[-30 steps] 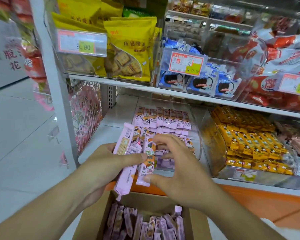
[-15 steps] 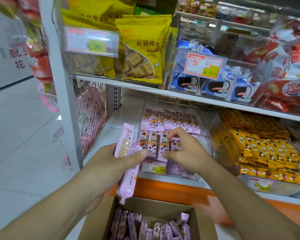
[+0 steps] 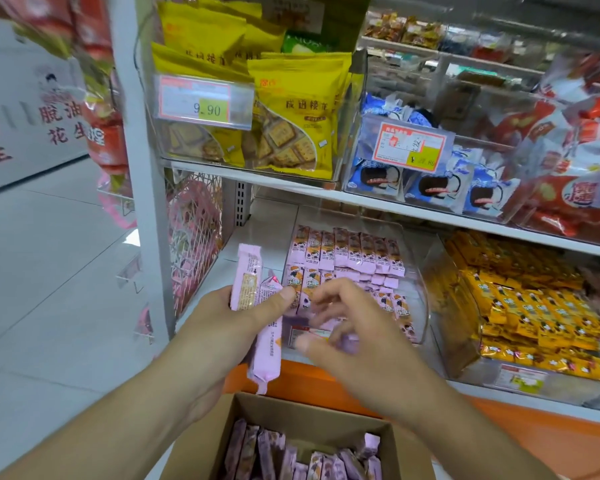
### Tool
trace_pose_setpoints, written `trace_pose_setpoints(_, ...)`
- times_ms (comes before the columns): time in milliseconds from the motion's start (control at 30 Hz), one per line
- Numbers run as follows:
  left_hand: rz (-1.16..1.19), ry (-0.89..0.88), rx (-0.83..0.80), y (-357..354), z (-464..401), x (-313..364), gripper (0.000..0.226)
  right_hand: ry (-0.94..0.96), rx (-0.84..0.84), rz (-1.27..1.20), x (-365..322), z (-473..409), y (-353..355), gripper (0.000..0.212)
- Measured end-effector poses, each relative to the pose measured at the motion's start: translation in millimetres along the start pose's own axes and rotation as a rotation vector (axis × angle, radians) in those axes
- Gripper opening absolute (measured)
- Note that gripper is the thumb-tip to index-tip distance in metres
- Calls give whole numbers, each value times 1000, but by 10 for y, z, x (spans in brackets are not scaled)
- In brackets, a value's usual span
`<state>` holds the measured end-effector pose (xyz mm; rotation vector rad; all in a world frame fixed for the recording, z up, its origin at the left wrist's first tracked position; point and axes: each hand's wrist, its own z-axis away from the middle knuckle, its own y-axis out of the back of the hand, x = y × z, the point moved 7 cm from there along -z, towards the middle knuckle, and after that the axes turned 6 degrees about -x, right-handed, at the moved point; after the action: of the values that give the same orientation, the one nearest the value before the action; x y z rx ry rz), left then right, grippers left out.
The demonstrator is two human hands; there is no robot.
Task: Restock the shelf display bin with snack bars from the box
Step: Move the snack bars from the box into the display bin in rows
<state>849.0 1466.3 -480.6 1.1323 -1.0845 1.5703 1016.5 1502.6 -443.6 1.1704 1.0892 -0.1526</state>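
Observation:
My left hand (image 3: 222, 327) grips a few pink snack bars (image 3: 245, 282) upright in front of the lower shelf, one of them hanging down below the palm. Blurred by motion, my right hand (image 3: 354, 337) hovers just to the right of them with loosely curled fingers, and I see nothing held in it. Behind both hands sits the clear display bin (image 3: 421, 285), with rows of pink bars (image 3: 347, 251) laid in it. The open cardboard box (image 3: 326, 415) is below my hands, and several more pink bars (image 3: 291, 459) stand in it.
A clear bin of yellow bars (image 3: 520, 306) stands right of the pink one. The shelf above carries yellow biscuit bags (image 3: 291, 112) and blue packs (image 3: 430, 188). A white upright post (image 3: 146, 188) and a pink wire basket (image 3: 191, 230) are at the left.
My right hand has drawn back out of the bin toward my left hand, leaving bars in the bin. The left hand keeps its bars and has barely moved.

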Motion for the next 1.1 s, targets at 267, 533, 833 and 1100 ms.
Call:
trace_pose_setpoints(267, 55, -40, -49, -133, 79, 25, 44, -119, 93, -291, 33, 180, -214, 33)
trace_pose_setpoints(533, 6, -80, 50, -20, 108, 122, 29, -109, 212, -304, 196, 191, 110, 32)
trace_pose_setpoints(833, 143, -68, 45, -18, 74, 95, 34, 212, 220, 150, -91, 276, 11, 44)
trace_pose_setpoints(1100, 193, -45, 26, 31, 87, 146, 18, 236, 288, 175, -64, 323, 82, 41)
